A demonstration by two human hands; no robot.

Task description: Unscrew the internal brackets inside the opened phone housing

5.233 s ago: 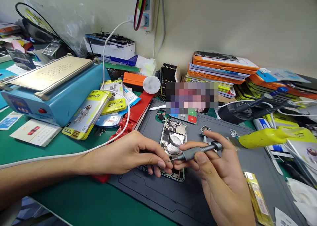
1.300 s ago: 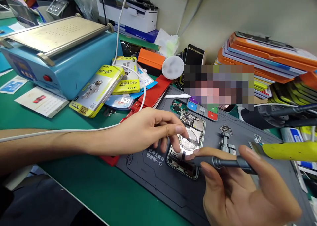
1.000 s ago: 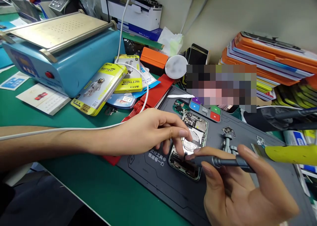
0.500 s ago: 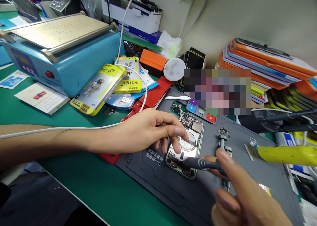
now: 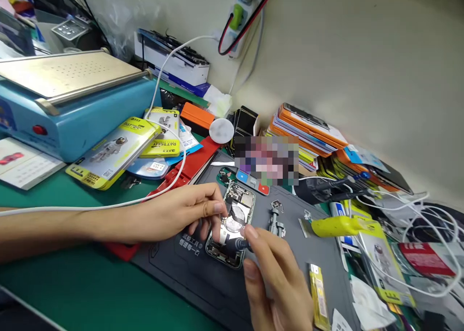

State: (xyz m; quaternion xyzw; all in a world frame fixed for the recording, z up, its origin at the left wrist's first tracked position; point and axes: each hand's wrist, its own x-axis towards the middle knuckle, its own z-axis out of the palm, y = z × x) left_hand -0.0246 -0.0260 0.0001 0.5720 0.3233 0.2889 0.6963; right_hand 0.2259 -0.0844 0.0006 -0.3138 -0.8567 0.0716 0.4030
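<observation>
An opened phone point(image 5: 236, 219) lies on a dark grey work mat point(image 5: 174, 278), its inner parts and a round silvery coil exposed. My left hand point(image 5: 197, 212) rests at the phone's left edge, thumb and index finger closed together over it; anything between them is hidden. Between the fingers of my right hand point(image 5: 279, 278) is a dark grey screwdriver-like tool point(image 5: 236, 245), its thick end over the phone's lower part. To the right of the phone lie several grey tool pieces point(image 5: 277, 222). A strip of blue and red pads point(image 5: 253, 181) sits beyond the phone's top.
A blue machine with a metal plate point(image 5: 97, 123) stands at left, beside yellow battery packs point(image 5: 116, 152). A white cable point(image 5: 108, 205) runs across my left forearm. On the right are a yellow-handled scraper point(image 5: 333, 227), a yellow packet point(image 5: 319, 297) and tangled white cables point(image 5: 435, 224).
The view has shifted right and up, so things sit further left. My right hand has come closer to my left, bringing the tool over the phone's lower part. The left hand stays by the phone.
</observation>
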